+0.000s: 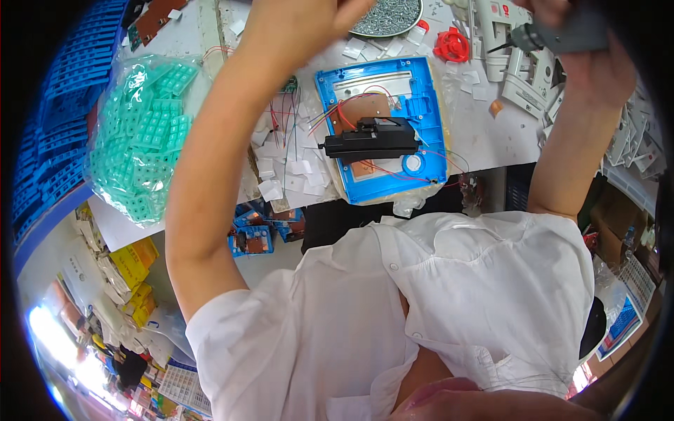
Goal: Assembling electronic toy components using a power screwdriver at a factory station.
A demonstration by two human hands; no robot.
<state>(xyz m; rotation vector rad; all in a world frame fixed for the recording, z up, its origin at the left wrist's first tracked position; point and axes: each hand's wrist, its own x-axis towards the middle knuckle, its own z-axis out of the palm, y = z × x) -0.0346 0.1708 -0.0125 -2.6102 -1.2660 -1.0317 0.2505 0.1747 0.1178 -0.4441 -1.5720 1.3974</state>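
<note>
In my right hand (609, 67), at the upper right, is a grey electric screwdriver (572, 36) with its thin dark bit pointing left. My left hand (302, 28) is at the top edge beside a round dish (420, 15) of small silver screws (386, 17). One digit stretches toward the dish; the other fingers are out of the picture, so their hold is hidden. Between my forearms a blue plastic housing (434, 175) lies open on a clear bag, with red and yellow wires and a brown circuit board (365, 109) inside. A black plastic module (372, 140) rests across it.
A clear bag of green keypads (151, 133) lies left, near stacked blue plastic parts (63, 133). A red plastic ring (451, 45) and white plastic housings (530, 84) lie on the right. Small white pads (302, 168) are scattered about. Blue assemblies (253, 238) sit below the table edge.
</note>
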